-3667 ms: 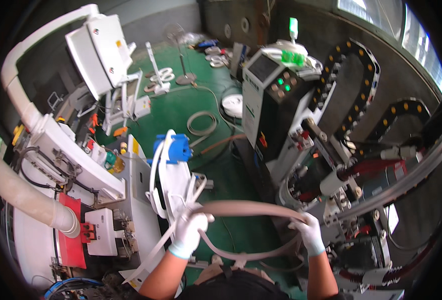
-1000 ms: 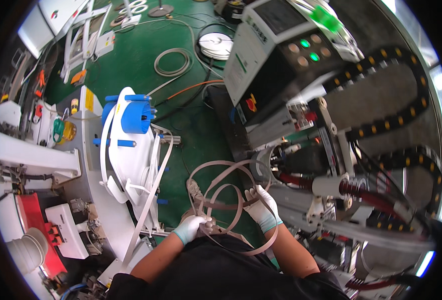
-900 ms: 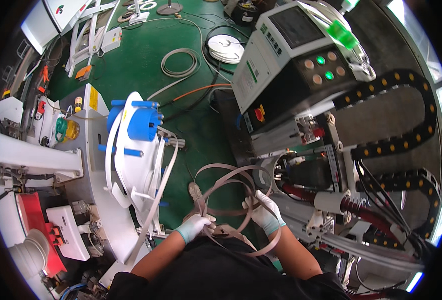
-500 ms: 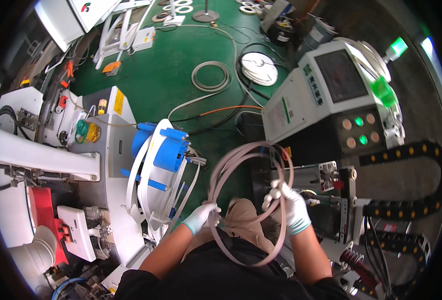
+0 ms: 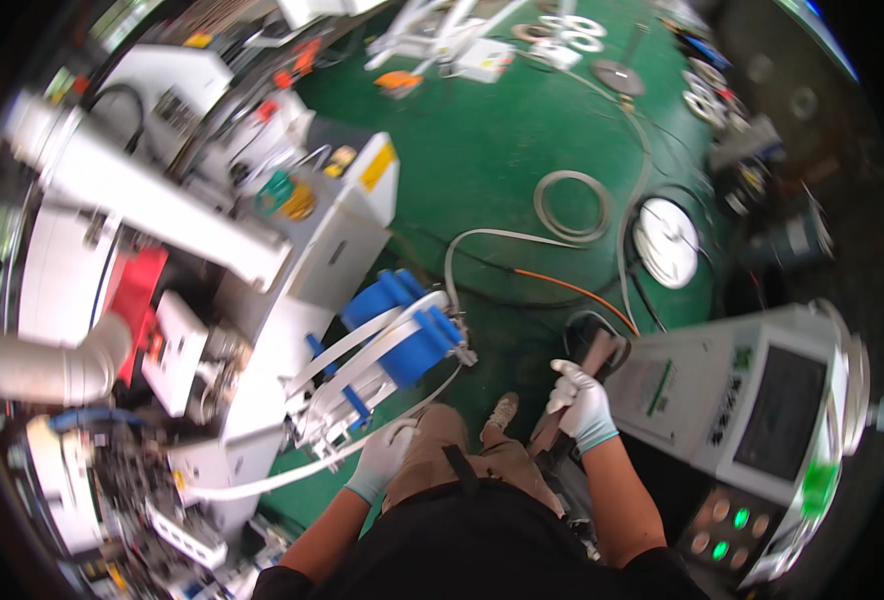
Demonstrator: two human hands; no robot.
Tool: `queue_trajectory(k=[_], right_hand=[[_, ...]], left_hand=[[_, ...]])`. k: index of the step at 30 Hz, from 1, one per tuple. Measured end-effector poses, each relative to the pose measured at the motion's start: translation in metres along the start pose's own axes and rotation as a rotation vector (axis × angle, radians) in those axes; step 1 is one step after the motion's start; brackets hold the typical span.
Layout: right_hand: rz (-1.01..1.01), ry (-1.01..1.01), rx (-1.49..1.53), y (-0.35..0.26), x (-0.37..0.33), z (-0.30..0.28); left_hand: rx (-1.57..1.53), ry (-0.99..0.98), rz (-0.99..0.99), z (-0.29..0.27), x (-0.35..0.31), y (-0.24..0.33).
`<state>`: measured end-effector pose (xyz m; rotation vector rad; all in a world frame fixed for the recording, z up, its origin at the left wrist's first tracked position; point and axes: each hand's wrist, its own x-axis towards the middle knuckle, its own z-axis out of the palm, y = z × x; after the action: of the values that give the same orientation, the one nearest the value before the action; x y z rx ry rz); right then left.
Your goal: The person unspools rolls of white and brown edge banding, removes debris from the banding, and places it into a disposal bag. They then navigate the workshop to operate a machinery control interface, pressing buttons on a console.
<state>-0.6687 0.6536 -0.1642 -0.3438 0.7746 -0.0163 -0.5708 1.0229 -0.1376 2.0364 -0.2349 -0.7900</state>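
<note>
Green floor (image 5: 482, 170) runs down the middle of the room.
On the left is a white machine (image 5: 347, 245). A long white strip (image 5: 252, 490) bends past the left hand (image 5: 383, 458), which is gloved and close to the person's leg (image 5: 430, 450); I can't tell how open it is or if it holds anything. Just above sits a blue and white reel (image 5: 407, 345). Next, the gloved right hand (image 5: 582, 400) is closed around a brown band (image 5: 594, 356), which pokes out above and below it. Near it, on the right, is a pale box (image 5: 697, 400) with a dark screen (image 5: 780, 412).
</note>
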Motion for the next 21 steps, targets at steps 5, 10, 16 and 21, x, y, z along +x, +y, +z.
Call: queue_trajectory(k=[5, 10, 16, 21], right_hand=[[-0.071, 0.242, -0.276, -0.044, 0.052, 0.046], [0.078, 0.082, -0.24, -0.078, 0.078, 0.068], [0.105, 0.14, -0.454, -0.111, 0.109, 0.101], [-0.006, 0.2, -0.713, -0.119, 0.147, 0.142]], left_hand=[[-0.182, 0.294, -0.301, 0.025, -0.03, -0.051], [-0.568, 1.378, -0.793, 0.025, -0.05, -0.202], [-1.867, 1.223, 0.056, -0.021, -0.054, -0.218], [-2.094, 1.062, 0.207, -0.006, -0.07, -0.094]])
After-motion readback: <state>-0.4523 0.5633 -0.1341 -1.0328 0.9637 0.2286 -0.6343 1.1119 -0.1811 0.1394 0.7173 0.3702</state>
